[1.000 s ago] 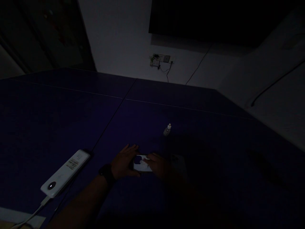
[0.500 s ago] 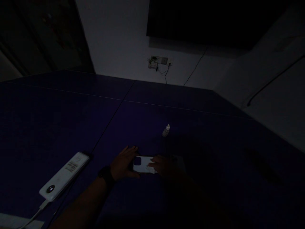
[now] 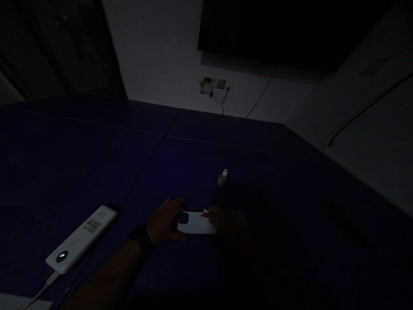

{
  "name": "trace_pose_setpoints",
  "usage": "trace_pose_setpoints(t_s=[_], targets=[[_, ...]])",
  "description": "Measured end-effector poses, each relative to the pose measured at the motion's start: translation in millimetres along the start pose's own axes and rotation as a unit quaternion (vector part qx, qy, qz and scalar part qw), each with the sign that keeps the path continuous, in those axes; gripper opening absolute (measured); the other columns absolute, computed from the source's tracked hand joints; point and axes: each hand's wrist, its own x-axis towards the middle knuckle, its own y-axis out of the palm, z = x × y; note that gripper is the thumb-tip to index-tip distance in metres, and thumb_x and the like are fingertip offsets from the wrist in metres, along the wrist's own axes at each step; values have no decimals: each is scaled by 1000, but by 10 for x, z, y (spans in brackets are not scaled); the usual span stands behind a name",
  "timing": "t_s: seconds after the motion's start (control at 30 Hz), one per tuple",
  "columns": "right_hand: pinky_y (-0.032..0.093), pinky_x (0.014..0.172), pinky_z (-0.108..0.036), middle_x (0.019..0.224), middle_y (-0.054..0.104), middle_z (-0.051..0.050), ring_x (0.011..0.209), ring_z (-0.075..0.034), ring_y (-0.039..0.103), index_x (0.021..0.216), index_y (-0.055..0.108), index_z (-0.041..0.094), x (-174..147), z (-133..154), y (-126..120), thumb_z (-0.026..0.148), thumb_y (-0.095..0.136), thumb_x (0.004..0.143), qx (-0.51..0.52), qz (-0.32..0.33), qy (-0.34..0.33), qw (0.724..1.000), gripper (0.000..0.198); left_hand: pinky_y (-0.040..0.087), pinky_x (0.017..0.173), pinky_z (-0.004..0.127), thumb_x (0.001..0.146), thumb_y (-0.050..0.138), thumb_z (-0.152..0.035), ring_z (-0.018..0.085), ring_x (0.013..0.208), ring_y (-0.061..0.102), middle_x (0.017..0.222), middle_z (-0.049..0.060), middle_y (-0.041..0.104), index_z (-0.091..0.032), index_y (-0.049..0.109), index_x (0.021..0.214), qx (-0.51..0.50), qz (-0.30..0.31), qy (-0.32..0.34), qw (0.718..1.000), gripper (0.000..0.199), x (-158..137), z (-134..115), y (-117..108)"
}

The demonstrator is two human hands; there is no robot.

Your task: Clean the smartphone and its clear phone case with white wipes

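A pale phone case [image 3: 193,228] lies flat on the dark blue surface, with a dark square camera opening at its left end. My left hand [image 3: 164,221], with a dark watch [image 3: 142,237] on the wrist, braces that end between thumb and fingers. Over the right part of the case, my right hand [image 3: 221,220] presses a small white wipe [image 3: 205,214] onto it, fingers pinched together. Shadow hides much of the right hand. Just beyond stands a small clear bottle [image 3: 222,177] with a white cap.
To the left lies a white power bank [image 3: 82,239] with a lit round display and a white cable [image 3: 40,292]. Thin seams cross the blue surface [image 3: 138,155]. Wall sockets [image 3: 214,83] with cables and a large dark screen [image 3: 264,34] are at the back.
My right hand has moved the wipe a little toward the far edge of the case. My left hand keeps its place on the case. The view has shifted slightly.
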Motion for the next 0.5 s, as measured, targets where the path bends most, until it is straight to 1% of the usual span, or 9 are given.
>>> trace_pose_setpoints(t_s=[0.1, 0.17, 0.23, 0.3, 0.4, 0.47, 0.5], targets=[[53, 90, -36, 113, 68, -12, 104, -22, 63, 119, 69, 17, 2, 77, 3, 5, 51, 95, -4, -14, -21, 1000, 33, 20, 122, 61, 59, 81, -75, 37, 144, 41, 154, 17, 45, -25, 53, 134, 2, -1, 0, 1000, 95, 2, 13, 13], [52, 93, -36, 117, 68, -13, 106, -23, 63, 119, 69, 17, -19, 98, -36, 4, 53, 93, -8, 3, -46, 999, 33, 20, 122, 61, 59, 81, -76, 37, 144, 41, 154, 17, 45, -24, 54, 133, 4, -1, -3, 1000, 95, 4, 10, 14], [51, 93, -37, 121, 68, -12, 108, -23, 62, 119, 70, 18, -54, 91, -115, 3, 54, 91, -18, 36, -42, 998, 36, 20, 122, 60, 60, 80, -76, 37, 145, 40, 154, 18, 45, -24, 53, 134, 4, 0, -2, 1000, 95, 5, 3, 9], [51, 92, -37, 121, 68, -12, 107, -23, 62, 119, 71, 20, -84, 100, -204, 4, 55, 90, -24, 56, -19, 998, 36, 20, 122, 60, 61, 79, -76, 37, 145, 40, 154, 18, 45, -24, 52, 135, 3, -1, 0, 1000, 94, 5, -2, 3], [50, 91, -36, 118, 68, -11, 105, -23, 61, 116, 71, 18, -84, 200, -263, 16, 59, 94, -12, 19, 15, 1000, 25, 21, 122, 60, 64, 78, -76, 36, 144, 41, 154, 18, 45, -24, 52, 135, 1, -4, 5, 1000, 91, 0, 4, 1], [51, 88, -35, 111, 69, -10, 101, -22, 62, 108, 72, 18, -58, 286, -234, 24, 60, 96, -7, -15, 37, 999, 17, 21, 122, 60, 63, 79, -74, 36, 144, 41, 154, 17, 45, -25, 53, 135, 0, -6, 7, 1000, 91, -4, 12, 4], [51, 86, -35, 106, 70, -10, 98, -22, 62, 102, 72, 18, -44, 316, -205, 24, 59, 97, -9, -25, 47, 999, 15, 20, 122, 60, 63, 80, -74, 36, 144, 41, 155, 16, 45, -26, 52, 135, 0, -7, 8, 1000, 91, -4, 16, 6]])
